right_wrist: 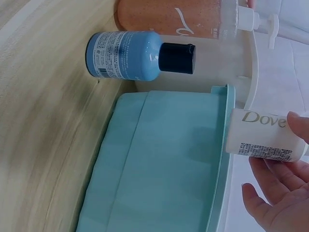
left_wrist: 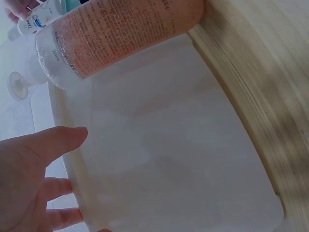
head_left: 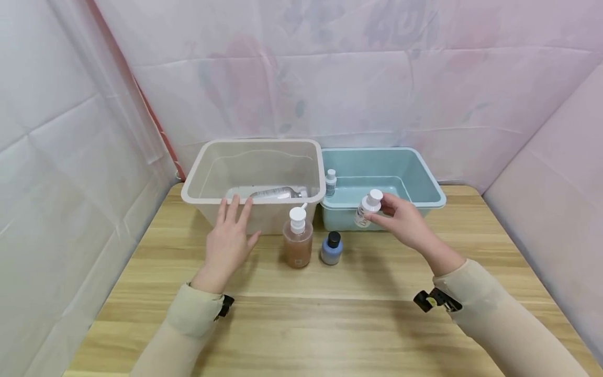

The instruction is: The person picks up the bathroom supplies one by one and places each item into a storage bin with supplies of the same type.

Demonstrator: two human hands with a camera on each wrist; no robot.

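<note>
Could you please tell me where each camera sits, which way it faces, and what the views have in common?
Head: looks forward and down at the table, both bins, both hands and sleeves.
Left wrist: faces the beige bin wall; left hand fingers show.
Right wrist: faces the teal bin front; right hand holds the white bottle.
Both wrist views share the pump bottle.

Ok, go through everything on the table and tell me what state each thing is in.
White bottle: capped, held by right hand over the teal bin's front rim.
Pump bottle: upright on table.
Blue bottle: upright, capped.
Beige bin: clear bottle lying inside.
Teal bin: small bottle upright inside.
Left hand: open, at the beige bin's front.
</note>
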